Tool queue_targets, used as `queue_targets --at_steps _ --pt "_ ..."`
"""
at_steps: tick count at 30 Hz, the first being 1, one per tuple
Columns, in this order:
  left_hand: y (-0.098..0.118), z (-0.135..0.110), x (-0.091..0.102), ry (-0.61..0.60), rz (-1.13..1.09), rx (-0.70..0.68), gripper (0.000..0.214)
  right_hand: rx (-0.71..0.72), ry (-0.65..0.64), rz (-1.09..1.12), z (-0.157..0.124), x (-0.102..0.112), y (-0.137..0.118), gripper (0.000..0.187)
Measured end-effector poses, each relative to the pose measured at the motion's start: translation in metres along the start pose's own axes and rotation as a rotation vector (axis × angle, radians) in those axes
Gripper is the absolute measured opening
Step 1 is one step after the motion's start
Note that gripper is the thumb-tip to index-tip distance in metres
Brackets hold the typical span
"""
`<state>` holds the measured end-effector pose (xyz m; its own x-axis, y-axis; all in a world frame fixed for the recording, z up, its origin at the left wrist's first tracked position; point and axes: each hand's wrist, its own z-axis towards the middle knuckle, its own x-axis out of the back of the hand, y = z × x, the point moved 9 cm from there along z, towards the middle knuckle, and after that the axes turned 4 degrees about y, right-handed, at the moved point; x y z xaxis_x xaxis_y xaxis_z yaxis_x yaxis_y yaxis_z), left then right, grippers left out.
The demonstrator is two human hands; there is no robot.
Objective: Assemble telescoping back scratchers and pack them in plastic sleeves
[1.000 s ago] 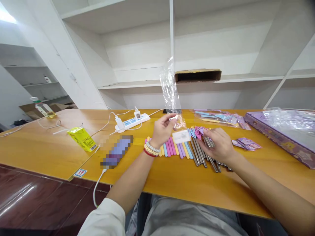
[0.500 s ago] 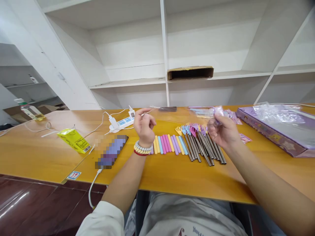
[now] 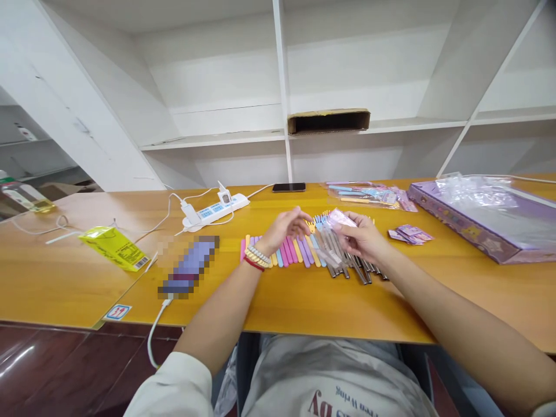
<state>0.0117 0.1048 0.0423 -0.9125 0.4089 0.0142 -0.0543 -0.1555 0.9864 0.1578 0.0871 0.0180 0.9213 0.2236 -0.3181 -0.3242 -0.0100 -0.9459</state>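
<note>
My right hand (image 3: 361, 236) pinches a clear plastic bag (image 3: 332, 255) with a pink card showing at its top. The bag hangs over a bunch of metal rods (image 3: 360, 271) with coloured claw-shaped heads. To the left of the bag, my left hand (image 3: 287, 230) is open and holds nothing, fingers stretched toward a yellow claw head (image 3: 311, 227). Beneath and beside that hand lies a row of pastel handles (image 3: 297, 250) in pink, yellow, blue and purple. My right hand hides part of the rods.
Filled bags (image 3: 365, 194) lie at the back, with small pink cards (image 3: 410, 234) nearer. A purple box (image 3: 478, 226) with clear bags stands right. Leftward are a power strip (image 3: 215, 212), a blurred-out phone (image 3: 191, 266) and a yellow carton (image 3: 115, 248). A dark phone (image 3: 289, 187) lies behind.
My right hand has moved left and down with the plastic bag, now hanging over the rods. My left hand has turned from upright to reaching rightward, nearer the bag. The view has shifted slightly.
</note>
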Motion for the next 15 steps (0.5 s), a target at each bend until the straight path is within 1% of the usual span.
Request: queue_targets --at_steps 2,4,6,7,8,9,11,13,15 --pt "-0.013 -0.010 -0.038 -0.275 -0.044 0.100 0.065 0.022 0.046 -0.049 0.003 0.005 0.002 0.038" --pt "-0.019 -0.028 -0.064 -0.526 -0.067 0.198 0.078 0.099 0.111 -0.058 0.004 0.013 -0.006 0.038" --pt "-0.019 -0.046 -0.078 -0.716 -0.075 0.273 0.091 0.185 0.192 -0.064 0.003 0.022 -0.016 0.039" --pt "-0.019 -0.054 -0.082 -0.786 -0.073 0.302 0.097 0.216 0.224 -0.081 0.003 0.025 -0.019 0.040" --pt "-0.017 -0.059 -0.083 -0.830 -0.071 0.318 0.101 0.236 0.246 -0.109 0.002 0.028 -0.022 0.041" --pt "-0.015 -0.060 -0.081 -0.842 -0.068 0.318 0.103 0.250 0.254 -0.145 0.002 0.029 -0.023 0.041" --pt "-0.014 -0.055 -0.073 -0.799 -0.051 0.292 0.103 0.264 0.222 -0.225 0.003 0.025 -0.022 0.043" --pt "-0.017 -0.040 -0.058 -0.683 -0.011 0.276 0.100 0.264 0.144 -0.278 0.002 0.017 -0.017 0.044" --pt "-0.025 -0.025 -0.039 -0.527 0.038 0.280 0.092 0.238 0.047 -0.305 0.001 0.006 -0.009 0.044"
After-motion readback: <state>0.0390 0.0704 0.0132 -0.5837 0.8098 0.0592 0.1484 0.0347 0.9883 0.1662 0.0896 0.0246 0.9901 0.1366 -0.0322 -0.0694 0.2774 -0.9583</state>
